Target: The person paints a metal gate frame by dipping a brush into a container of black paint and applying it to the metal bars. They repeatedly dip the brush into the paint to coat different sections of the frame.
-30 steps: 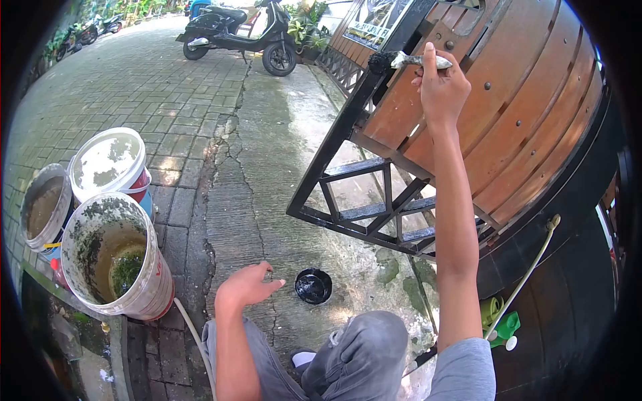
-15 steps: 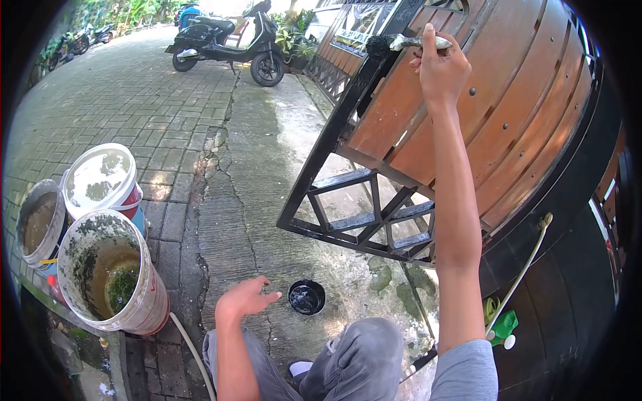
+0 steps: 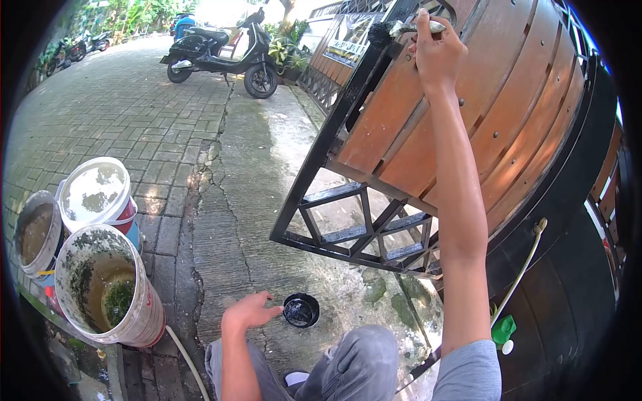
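Observation:
Raised at arm's length, my right hand point(image 3: 441, 57) is closed around the pale handle of a paintbrush point(image 3: 396, 30). The brush's bristles are loaded with black and overlap the upper part of the gate's black metal frame point(image 3: 328, 137). Brown wooden slats point(image 3: 384, 123) fill the gate beside that bar. Low down, my left hand point(image 3: 251, 312) hangs over my knee, thumb and fingers apart, holding nothing. Just right of its fingertips, a small black pot point(image 3: 301, 311) with dark, glossy paint inside stands on the concrete.
On the left stand an open, dirty bucket point(image 3: 144, 301), a white-lidded bucket point(image 3: 97, 194) and another tub point(image 3: 37, 234). A hose point(image 3: 187, 357) runs beside them. A black scooter point(image 3: 224, 57) is parked on the paving. At right lies a green container point(image 3: 503, 329) near a pale hose point(image 3: 525, 267).
My right hand and the brush have moved a little higher along the gate frame. The view has tilted slightly upward, and my left hand stays beside the pot.

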`<state>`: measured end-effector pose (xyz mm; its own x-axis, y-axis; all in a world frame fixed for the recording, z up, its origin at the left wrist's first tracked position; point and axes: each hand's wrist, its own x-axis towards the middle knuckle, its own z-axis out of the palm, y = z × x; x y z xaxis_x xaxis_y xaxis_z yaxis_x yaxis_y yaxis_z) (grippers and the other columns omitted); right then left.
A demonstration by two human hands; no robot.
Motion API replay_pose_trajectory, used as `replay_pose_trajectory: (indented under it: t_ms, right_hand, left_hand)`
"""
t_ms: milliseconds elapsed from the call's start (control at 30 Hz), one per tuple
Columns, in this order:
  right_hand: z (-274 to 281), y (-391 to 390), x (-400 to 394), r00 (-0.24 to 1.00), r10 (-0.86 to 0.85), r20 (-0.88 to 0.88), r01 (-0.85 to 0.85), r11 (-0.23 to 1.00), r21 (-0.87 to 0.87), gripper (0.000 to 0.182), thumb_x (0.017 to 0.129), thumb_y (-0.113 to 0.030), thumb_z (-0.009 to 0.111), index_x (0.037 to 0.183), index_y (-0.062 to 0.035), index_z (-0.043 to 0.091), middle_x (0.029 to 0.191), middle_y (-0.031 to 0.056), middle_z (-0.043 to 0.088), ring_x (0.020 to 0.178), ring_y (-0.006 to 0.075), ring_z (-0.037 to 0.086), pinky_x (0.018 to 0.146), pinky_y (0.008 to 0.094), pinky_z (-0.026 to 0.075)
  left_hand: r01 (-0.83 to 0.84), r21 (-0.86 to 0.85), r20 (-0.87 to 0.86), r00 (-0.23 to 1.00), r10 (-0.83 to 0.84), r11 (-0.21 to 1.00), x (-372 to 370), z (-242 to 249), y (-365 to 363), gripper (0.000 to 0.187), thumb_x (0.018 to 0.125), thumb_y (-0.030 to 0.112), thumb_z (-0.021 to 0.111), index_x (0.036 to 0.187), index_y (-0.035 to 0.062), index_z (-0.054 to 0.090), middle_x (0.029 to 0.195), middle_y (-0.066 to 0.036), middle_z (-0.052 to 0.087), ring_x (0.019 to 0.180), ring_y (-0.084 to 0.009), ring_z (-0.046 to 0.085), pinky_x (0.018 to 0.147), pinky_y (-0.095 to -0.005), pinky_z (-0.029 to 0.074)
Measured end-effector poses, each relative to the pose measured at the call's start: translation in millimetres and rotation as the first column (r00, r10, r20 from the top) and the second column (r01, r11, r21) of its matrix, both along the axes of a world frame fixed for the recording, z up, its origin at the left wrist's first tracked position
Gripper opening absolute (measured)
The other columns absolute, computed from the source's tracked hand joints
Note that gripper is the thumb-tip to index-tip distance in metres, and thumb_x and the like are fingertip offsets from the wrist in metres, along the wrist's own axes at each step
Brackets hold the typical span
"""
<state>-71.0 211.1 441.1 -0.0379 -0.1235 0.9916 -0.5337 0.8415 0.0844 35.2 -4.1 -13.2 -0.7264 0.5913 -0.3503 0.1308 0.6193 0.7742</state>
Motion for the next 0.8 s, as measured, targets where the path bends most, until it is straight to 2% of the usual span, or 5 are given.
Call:
replay_pose_trajectory:
  t_ms: [100, 200, 300, 600, 800]
  right_hand:
    - [12, -4, 4, 0.999, -0.017, -0.032, 0.017, 1.0, -0.021, 0.035, 0.096, -0.033, 0.065, 0.093, 0.001, 0.07, 0.064, 0.0037, 0.066, 0.055, 0.0088, 0.065, 0.052, 0.0234, 0.05]
    - [25, -4, 7, 0.997, -0.033, -0.065, 0.03, 0.999, -0.046, 0.035, 0.096, -0.033, 0.065, 0.092, 0.0018, 0.07, 0.063, 0.0039, 0.066, 0.054, 0.0092, 0.065, 0.052, 0.0239, 0.05]
    - [41, 0, 11, 0.987, -0.036, -0.155, 0.033, 0.999, -0.021, 0.035, 0.096, -0.033, 0.065, 0.092, 0.0021, 0.07, 0.062, 0.0032, 0.066, 0.054, 0.0095, 0.066, 0.052, 0.0232, 0.05]
    - [103, -17, 20, 0.905, -0.009, -0.426, 0.029, 0.999, 0.04, 0.028, 0.095, -0.024, 0.067, 0.088, 0.0029, 0.07, 0.055, 0.0042, 0.059, 0.049, 0.008, 0.055, 0.047, 0.0307, 0.043]
    - [135, -24, 19, 0.9, 0.032, -0.435, -0.001, 0.998, 0.07, 0.03, 0.095, -0.022, 0.067, 0.077, 0.0021, 0.065, 0.056, 0.0067, 0.06, 0.049, 0.0097, 0.057, 0.048, 0.0322, 0.043]
  left_hand:
    - [-0.008, -0.012, -0.008, 1.0, 0.008, 1.0, -5, -6, 4, 0.071, 0.088, 0.053, 0.064, 0.133, -0.0008, 0.055, 0.128, -0.026, 0.061, 0.121, -0.0369, 0.058, 0.101, -0.0412, 0.046]
    - [-0.011, -0.006, -0.058, 0.998, 0.01, 1.0, -13, -26, 10, 0.073, 0.086, 0.057, 0.065, 0.133, 0.0028, 0.055, 0.107, -0.02, 0.068, 0.101, -0.0325, 0.065, 0.085, -0.0392, 0.05]
    - [0.001, -0.014, 0.015, 1.0, -0.001, 1.0, -15, -16, 11, 0.071, 0.087, 0.053, 0.064, 0.133, -0.0004, 0.055, 0.128, -0.026, 0.061, 0.121, -0.0369, 0.058, 0.101, -0.0409, 0.046]
    - [-0.019, -0.016, 0.02, 1.0, 0.02, 1.0, -28, -38, 17, 0.073, 0.086, 0.055, 0.065, 0.132, -0.0002, 0.055, 0.125, -0.026, 0.063, 0.118, -0.0374, 0.06, 0.099, -0.0414, 0.047]
    - [0.001, -0.009, -0.015, 1.0, -0.001, 1.0, -29, -41, 26, 0.073, 0.085, 0.057, 0.066, 0.131, 0.0018, 0.057, 0.124, -0.025, 0.063, 0.117, -0.0373, 0.06, 0.098, -0.0416, 0.048]
